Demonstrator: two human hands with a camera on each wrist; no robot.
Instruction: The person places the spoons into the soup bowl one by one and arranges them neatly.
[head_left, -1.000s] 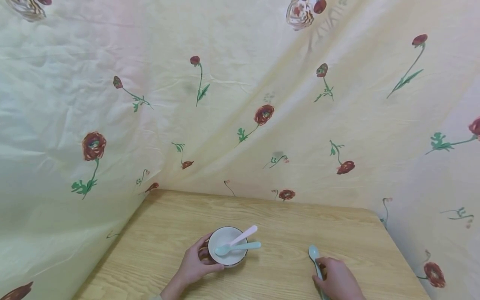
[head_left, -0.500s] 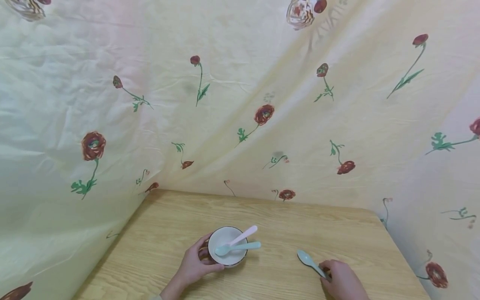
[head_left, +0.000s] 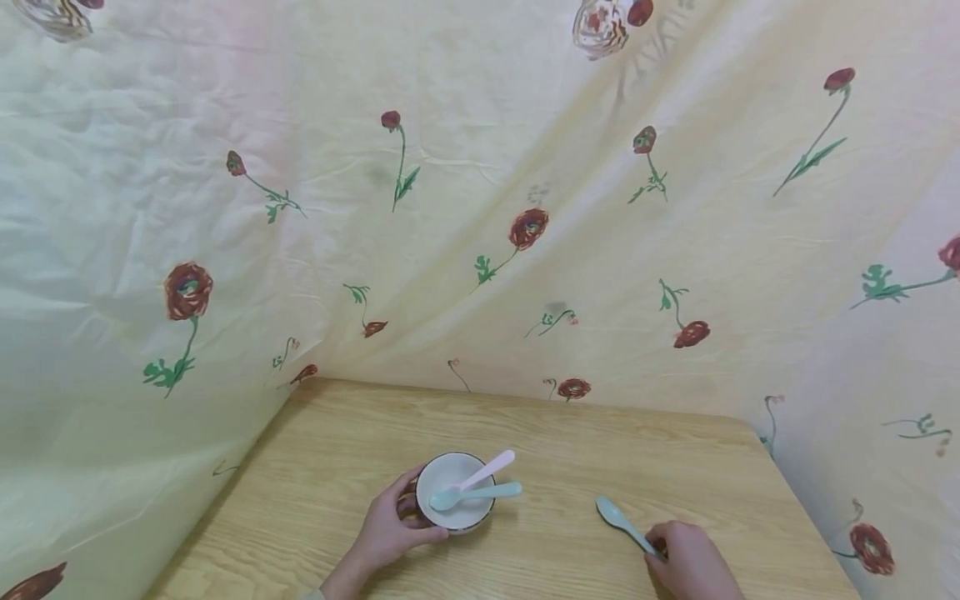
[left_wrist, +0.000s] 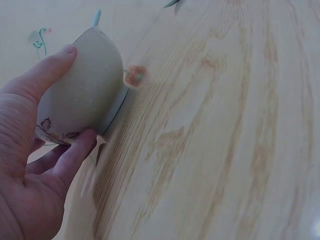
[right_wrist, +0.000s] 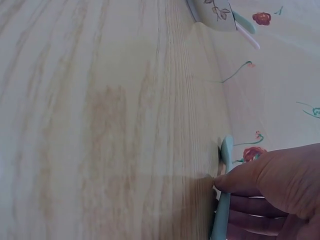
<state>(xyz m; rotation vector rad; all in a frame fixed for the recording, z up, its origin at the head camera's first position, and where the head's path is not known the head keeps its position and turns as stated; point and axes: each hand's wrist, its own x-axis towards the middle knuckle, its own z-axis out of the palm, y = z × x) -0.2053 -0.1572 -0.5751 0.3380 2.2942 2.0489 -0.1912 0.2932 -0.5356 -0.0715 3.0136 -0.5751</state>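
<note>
A white bowl [head_left: 468, 517] with a thin dark rim stands on the table, and my left hand [head_left: 386, 529] grips its left side. In the left wrist view the thumb lies near the rim and the fingers curl toward the base of the bowl [left_wrist: 92, 80], which has a floral print. Inside it lean a pale pink spoon [head_left: 491, 467] and a light blue spoon [head_left: 491, 492], handles sticking out to the right. Off to the right, my right hand [head_left: 693, 560] pinches another blue-green spoon [head_left: 618, 518] by its handle, the spoon's head pointing up and left.
The light wooden table [head_left: 555, 550] runs back to a hanging cream cloth [head_left: 480, 275] printed with red flowers. This cloth also encloses the left and right sides.
My right hand has shifted slightly right and swung its spoon, so the head now points further left. The left hand, the bowl and its two spoons have stayed put.
</note>
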